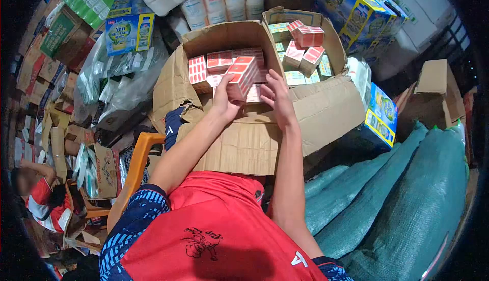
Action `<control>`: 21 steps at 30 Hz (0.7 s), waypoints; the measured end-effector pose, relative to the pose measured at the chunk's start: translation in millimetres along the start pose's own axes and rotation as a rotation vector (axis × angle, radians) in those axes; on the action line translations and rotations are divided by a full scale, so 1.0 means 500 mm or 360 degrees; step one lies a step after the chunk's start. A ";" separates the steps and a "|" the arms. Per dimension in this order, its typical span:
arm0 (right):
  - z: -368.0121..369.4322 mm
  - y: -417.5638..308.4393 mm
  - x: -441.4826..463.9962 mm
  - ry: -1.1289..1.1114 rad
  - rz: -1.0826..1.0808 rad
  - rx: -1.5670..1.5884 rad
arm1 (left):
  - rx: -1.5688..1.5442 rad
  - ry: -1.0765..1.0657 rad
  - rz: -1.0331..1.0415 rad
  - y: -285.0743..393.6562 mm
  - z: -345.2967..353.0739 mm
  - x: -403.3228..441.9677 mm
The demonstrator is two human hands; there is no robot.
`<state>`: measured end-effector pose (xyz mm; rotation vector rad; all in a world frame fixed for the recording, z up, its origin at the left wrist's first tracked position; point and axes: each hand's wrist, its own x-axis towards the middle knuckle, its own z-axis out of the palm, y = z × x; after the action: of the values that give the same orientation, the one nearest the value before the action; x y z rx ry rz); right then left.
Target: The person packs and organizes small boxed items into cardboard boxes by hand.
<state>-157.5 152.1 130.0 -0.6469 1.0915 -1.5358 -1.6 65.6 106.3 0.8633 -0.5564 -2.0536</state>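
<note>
Left hand (225, 101) grasps the red-and-white pack (242, 77) over the carton (170, 85); right hand (280, 100), splayed and released, is just right.

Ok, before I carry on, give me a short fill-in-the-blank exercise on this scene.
1. The person's ____ hand grips a red-and-white pack.
2. Directly ahead, ____ open cartons stand side by side.
3. The chair at left is ____ in colour.
4. Green sacks lie on the person's ____ side.
Missing words: left; two; orange; right.

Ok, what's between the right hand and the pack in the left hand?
Head view: a bare gap separates the right hand from the held pack; other packs show behind it.
</note>
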 end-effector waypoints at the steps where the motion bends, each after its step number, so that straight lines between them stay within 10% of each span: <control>1: -0.003 0.001 0.001 0.0029 -0.0015 -0.0106 | -0.0013 -0.0004 0.0018 0.007 -0.009 0.004; 6: -0.004 -0.008 -0.004 0.0023 -0.0009 0.0006 | -0.0174 0.0691 -0.0217 0.023 -0.068 0.029; 21: 0.002 -0.010 -0.008 0.0051 0.0001 -0.0024 | -0.0222 0.0424 0.0151 0.009 -0.107 0.103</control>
<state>-158.1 155.6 135.3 -0.6339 1.1278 -1.5432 18.3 16.3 54.1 0.9878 -0.2992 -1.8309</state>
